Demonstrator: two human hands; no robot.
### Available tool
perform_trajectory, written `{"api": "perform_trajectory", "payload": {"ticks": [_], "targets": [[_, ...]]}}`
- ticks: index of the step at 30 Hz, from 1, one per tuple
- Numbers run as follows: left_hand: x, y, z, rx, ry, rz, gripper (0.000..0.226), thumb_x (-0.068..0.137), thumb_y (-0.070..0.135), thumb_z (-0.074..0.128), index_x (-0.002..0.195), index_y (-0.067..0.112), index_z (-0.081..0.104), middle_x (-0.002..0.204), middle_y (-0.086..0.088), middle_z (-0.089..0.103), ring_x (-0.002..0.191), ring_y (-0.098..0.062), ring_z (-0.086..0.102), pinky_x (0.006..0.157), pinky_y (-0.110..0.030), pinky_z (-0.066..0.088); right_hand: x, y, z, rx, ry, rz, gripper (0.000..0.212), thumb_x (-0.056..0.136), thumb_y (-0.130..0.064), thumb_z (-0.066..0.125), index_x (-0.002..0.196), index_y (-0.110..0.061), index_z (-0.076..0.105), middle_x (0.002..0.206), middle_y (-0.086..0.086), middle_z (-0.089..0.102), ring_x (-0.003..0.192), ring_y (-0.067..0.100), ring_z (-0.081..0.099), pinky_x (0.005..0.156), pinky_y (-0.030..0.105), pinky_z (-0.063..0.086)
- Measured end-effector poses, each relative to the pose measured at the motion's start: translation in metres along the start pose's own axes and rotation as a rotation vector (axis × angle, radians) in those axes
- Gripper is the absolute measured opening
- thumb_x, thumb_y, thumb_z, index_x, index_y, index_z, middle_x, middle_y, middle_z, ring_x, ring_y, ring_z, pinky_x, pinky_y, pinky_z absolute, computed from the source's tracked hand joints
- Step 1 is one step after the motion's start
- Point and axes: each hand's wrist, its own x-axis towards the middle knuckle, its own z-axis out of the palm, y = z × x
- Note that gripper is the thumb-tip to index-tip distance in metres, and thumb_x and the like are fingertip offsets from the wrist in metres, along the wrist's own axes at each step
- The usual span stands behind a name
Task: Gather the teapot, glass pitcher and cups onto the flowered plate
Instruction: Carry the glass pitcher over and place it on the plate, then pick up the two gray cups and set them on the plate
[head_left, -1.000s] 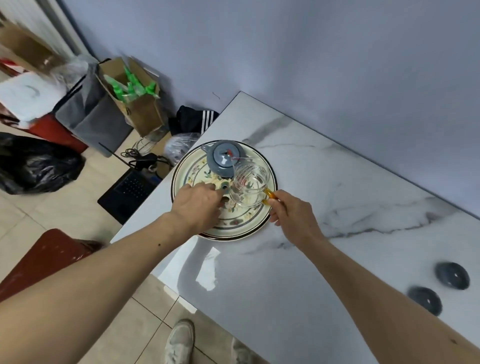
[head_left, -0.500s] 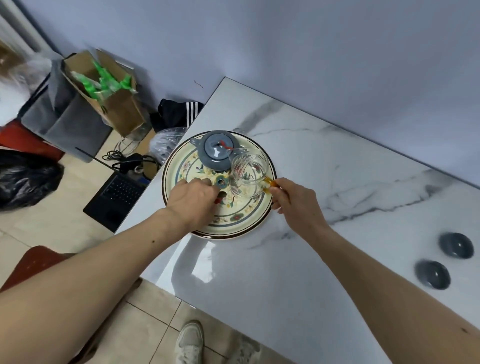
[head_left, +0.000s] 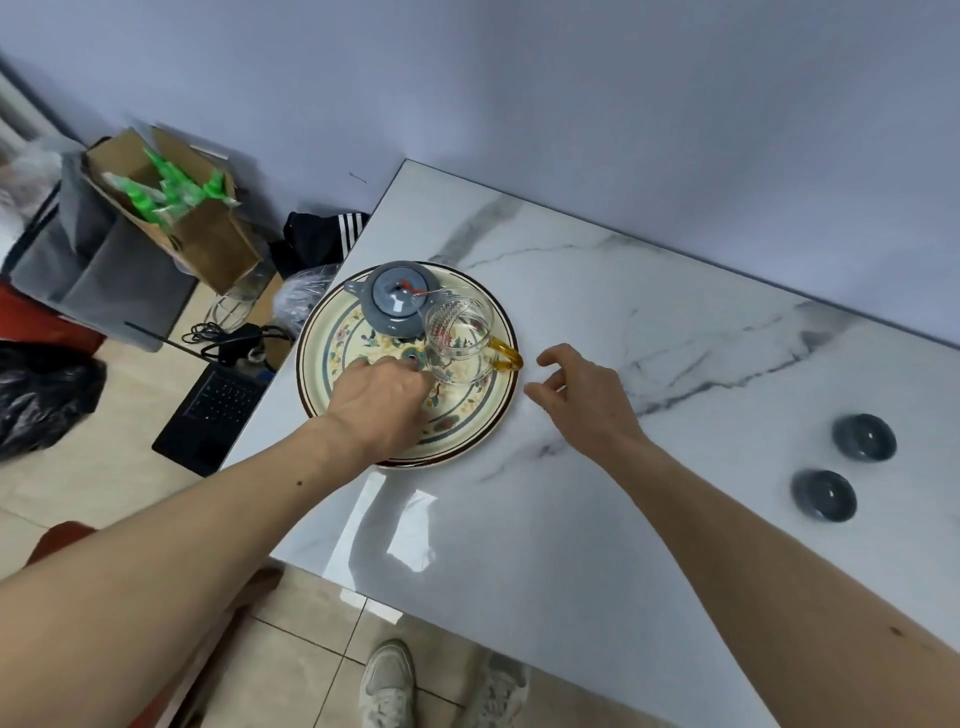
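The flowered plate (head_left: 470, 428) lies at the table's left end. On its far side stands the grey-blue teapot (head_left: 392, 304), and the glass pitcher (head_left: 460, 338) with an amber handle is upright just to the right of it. My left hand (head_left: 376, 397) rests over the plate's middle, fingers curled around a small grey cup (head_left: 413, 356) of which only the rim shows. My right hand (head_left: 582, 395) hovers just right of the plate with its fingers spread, a little apart from the pitcher's handle. Two dark grey cups (head_left: 864, 436) (head_left: 823, 494) sit far to the right.
The white marble table (head_left: 571, 519) meets a wall at the back. To the left, on the floor, are a cardboard box (head_left: 171, 218), a laptop (head_left: 210, 410), cables and a black bag (head_left: 41, 395). My shoes (head_left: 387, 686) show below the table's front edge.
My right hand has let go of the pitcher's handle and drawn back to the right, opening. The pitcher stays on the plate. My left hand remains over the plate's middle.
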Motion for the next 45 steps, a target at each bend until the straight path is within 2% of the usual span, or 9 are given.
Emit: {"api": "perform_trajectory", "payload": {"ticks": [4, 8, 15, 21, 25, 32, 38, 42, 45], "targets": [[-0.006, 0.029, -0.016, 0.046, 0.003, 0.067, 0.026, 0.090, 0.035, 0.051, 0.108, 0.018, 0.060, 0.109, -0.004, 0.064, 0.105, -0.027, 0.061, 0.084, -0.037, 0.045, -0.029, 0.031, -0.028, -0.145, 0.013, 0.069, 0.025, 0.089, -0.025, 0.056, 0.113, -0.022, 0.056, 0.104, 0.001, 0.064, 0.096, 0.021, 0.059, 0.082, 0.038, 0.050], [-0.008, 0.078, -0.028, 0.062, 0.029, 0.139, 0.023, 0.087, 0.028, 0.050, 0.105, 0.017, 0.061, 0.107, -0.004, 0.065, 0.103, -0.029, 0.062, 0.077, -0.036, 0.050, -0.065, 0.073, -0.059, -0.224, 0.038, 0.131, 0.025, 0.090, -0.024, 0.055, 0.115, -0.024, 0.055, 0.111, -0.002, 0.062, 0.101, 0.019, 0.057, 0.081, 0.034, 0.045], [-0.005, 0.202, -0.031, 0.036, 0.061, 0.217, 0.034, 0.090, 0.038, 0.052, 0.117, 0.021, 0.060, 0.115, -0.001, 0.062, 0.110, -0.025, 0.058, 0.082, -0.036, 0.048, -0.128, 0.163, -0.126, -0.213, 0.063, 0.187, 0.023, 0.090, -0.023, 0.056, 0.113, -0.024, 0.056, 0.110, -0.002, 0.062, 0.097, 0.017, 0.057, 0.079, 0.037, 0.051], [0.003, 0.305, -0.018, 0.012, 0.034, 0.249, 0.032, 0.091, 0.037, 0.052, 0.117, 0.019, 0.060, 0.114, 0.000, 0.062, 0.107, -0.024, 0.057, 0.081, -0.034, 0.044, -0.161, 0.239, -0.179, -0.262, 0.066, 0.233, 0.015, 0.087, -0.021, 0.054, 0.102, -0.022, 0.058, 0.101, -0.003, 0.062, 0.083, 0.018, 0.055, 0.069, 0.033, 0.045], [0.019, 0.349, -0.017, 0.005, 0.029, 0.281, 0.033, 0.091, 0.036, 0.052, 0.118, 0.018, 0.059, 0.115, -0.001, 0.062, 0.106, -0.025, 0.057, 0.079, -0.035, 0.044, -0.162, 0.277, -0.205, -0.250, 0.064, 0.286, 0.023, 0.087, -0.025, 0.057, 0.110, -0.025, 0.058, 0.110, -0.003, 0.063, 0.096, 0.019, 0.059, 0.074, 0.033, 0.046], [0.059, 0.402, -0.017, 0.008, 0.013, 0.323, 0.034, 0.091, 0.036, 0.052, 0.120, 0.018, 0.058, 0.115, -0.002, 0.061, 0.106, -0.024, 0.057, 0.077, -0.033, 0.041, -0.139, 0.320, -0.232, -0.248, 0.098, 0.348, 0.025, 0.085, -0.024, 0.058, 0.110, -0.026, 0.058, 0.111, -0.004, 0.063, 0.096, 0.018, 0.058, 0.073, 0.031, 0.041], [0.090, 0.431, 0.006, 0.027, -0.027, 0.342, 0.036, 0.086, 0.034, 0.058, 0.118, 0.018, 0.055, 0.112, -0.001, 0.058, 0.103, -0.023, 0.055, 0.071, -0.030, 0.033, -0.105, 0.359, -0.235, -0.241, 0.118, 0.311, 0.040, 0.083, -0.025, 0.065, 0.120, -0.023, 0.051, 0.117, 0.000, 0.059, 0.101, 0.021, 0.058, 0.079, 0.036, 0.047], [0.104, 0.441, 0.023, 0.083, -0.014, 0.366, 0.047, 0.078, 0.039, 0.065, 0.118, 0.018, 0.051, 0.108, -0.001, 0.057, 0.100, -0.023, 0.054, 0.072, -0.030, 0.033, -0.080, 0.379, -0.227, -0.318, 0.114, 0.227, 0.059, 0.079, -0.029, 0.072, 0.129, -0.019, 0.042, 0.130, 0.003, 0.048, 0.113, 0.024, 0.051, 0.072, 0.034, 0.040], [0.112, 0.447, 0.031, 0.062, -0.020, 0.362, 0.058, 0.072, 0.048, 0.069, 0.119, 0.019, 0.049, 0.107, 0.000, 0.057, 0.099, -0.023, 0.055, 0.071, -0.030, 0.032, -0.063, 0.387, -0.221, -0.305, 0.106, 0.182, 0.073, 0.073, -0.033, 0.078, 0.132, -0.019, 0.037, 0.134, 0.003, 0.043, 0.118, 0.026, 0.046, 0.074, 0.035, 0.040]]}}
